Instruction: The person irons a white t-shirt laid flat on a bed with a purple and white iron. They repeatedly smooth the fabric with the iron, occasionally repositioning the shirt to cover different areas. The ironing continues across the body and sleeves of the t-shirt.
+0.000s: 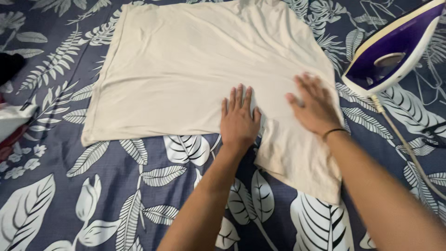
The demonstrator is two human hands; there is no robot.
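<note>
While both hands (239, 118) (316, 107) press flat, the shirt (186, 69) lies beneath.

Both arms out, L hand (239, 118) & R hand (316, 106) flat, palms down, fingers spread.

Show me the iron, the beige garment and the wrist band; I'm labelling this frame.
iron (395, 51): head view, purple body.
beige garment (186, 69): head view, flat middle.
wrist band (334, 132): head view, on right wrist.
</note>
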